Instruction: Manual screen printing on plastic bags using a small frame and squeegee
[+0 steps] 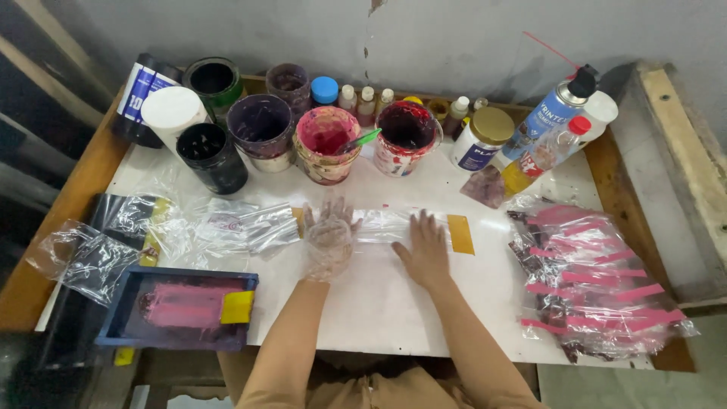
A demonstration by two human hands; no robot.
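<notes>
Pressing a clear plastic pouch [386,225] flat on the white table [379,303].
L hand [328,238], gloved, and bare R hand [425,246] both lie open, palms down, holding it smooth; ink tubs [327,144] sit behind w/ printed pouches [594,280] at right.

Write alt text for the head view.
Two hands press a clear plastic bag flat on a white table: gloved left hand, bare right hand. Ink pots line the back; a blue printing frame sits left.
</notes>
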